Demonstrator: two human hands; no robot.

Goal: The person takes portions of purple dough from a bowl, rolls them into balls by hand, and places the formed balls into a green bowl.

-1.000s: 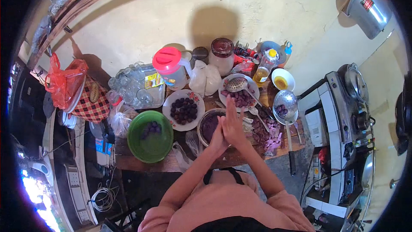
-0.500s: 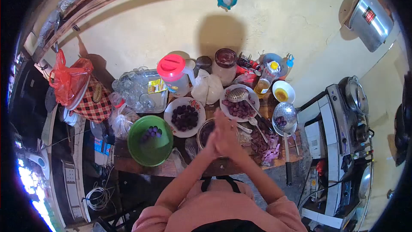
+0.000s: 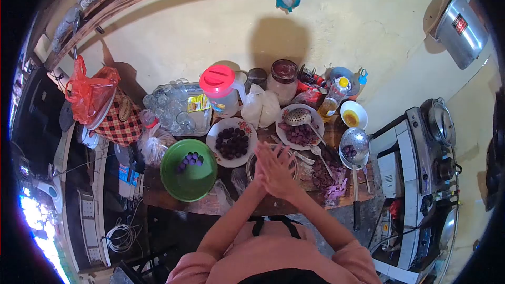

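Palm against palm, my left hand [image 3: 259, 172] and my right hand [image 3: 280, 173] are pressed together above a bowl [image 3: 297, 172] at the table's front. Their fingers are stretched out; whatever lies between the palms is hidden. Left of them a green basin [image 3: 176, 188] holds several purple balls [image 3: 190, 161]. Behind it, a floral plate [image 3: 212, 135] carries many darker balls [image 3: 231, 143]. Purple chunks [image 3: 299, 135] lie on another plate beyond my hands, with a slotted skimmer [image 3: 300, 117] resting over them. A spoon [image 3: 319, 152] lies beside that plate, near purple peelings [image 3: 335, 190].
A pink-lidded pitcher [image 3: 223, 94], a white bag [image 3: 261, 106], an oil bottle [image 3: 331, 101] and a dark-lidded jar [image 3: 284, 81] line the back. Right stand a small bowl [image 3: 363, 116], a long-handled strainer [image 3: 355, 142] and a stove [image 3: 421, 152]. Glasses [image 3: 167, 108] fill a tray.
My palms have shifted against each other and the fingers now show more spread. The whole view has moved slightly; the things on the table stay in place.
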